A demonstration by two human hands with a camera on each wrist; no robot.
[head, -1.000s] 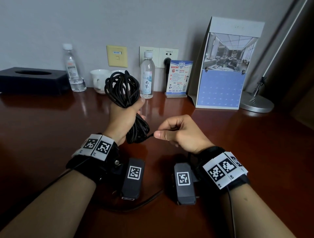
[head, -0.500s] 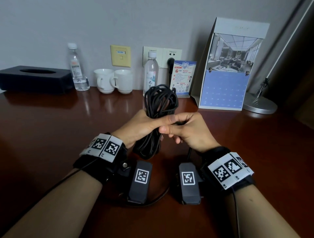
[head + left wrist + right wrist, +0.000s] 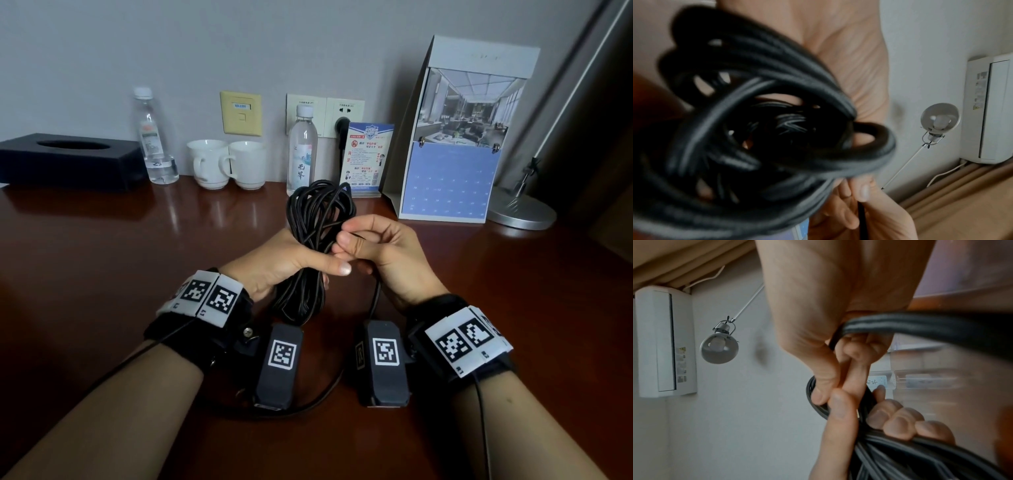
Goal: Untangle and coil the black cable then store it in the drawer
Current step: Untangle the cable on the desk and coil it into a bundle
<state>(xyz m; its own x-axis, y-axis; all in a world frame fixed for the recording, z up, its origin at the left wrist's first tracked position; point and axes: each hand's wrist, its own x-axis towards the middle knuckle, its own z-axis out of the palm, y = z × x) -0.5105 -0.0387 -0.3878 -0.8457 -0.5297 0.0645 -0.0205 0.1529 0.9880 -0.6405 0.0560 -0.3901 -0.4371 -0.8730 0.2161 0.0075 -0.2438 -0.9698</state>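
A black cable (image 3: 317, 219) is bundled into upright loops above the wooden desk (image 3: 102, 260). My left hand (image 3: 287, 260) grips the bundle round its middle, thumb across the front. My right hand (image 3: 373, 246) sits just right of it and pinches one strand against the loops. That strand drops below my right wrist and trails on the desk (image 3: 322, 394) toward me. The left wrist view fills with blurred coils (image 3: 756, 129) and shows my right hand (image 3: 861, 207) on a strand. In the right wrist view the right thumb and finger pinch the cable (image 3: 818, 404). No drawer is in view.
Along the back wall stand a black tissue box (image 3: 68, 157), two water bottles (image 3: 150, 137) (image 3: 301, 150), two white cups (image 3: 226, 164), a leaflet stand (image 3: 366, 161), a desk calendar (image 3: 455, 137) and a lamp base (image 3: 520, 209).
The coil swung from upper left to the middle. My right hand, which held the strand out to the right, has come in against the bundle and risen slightly.
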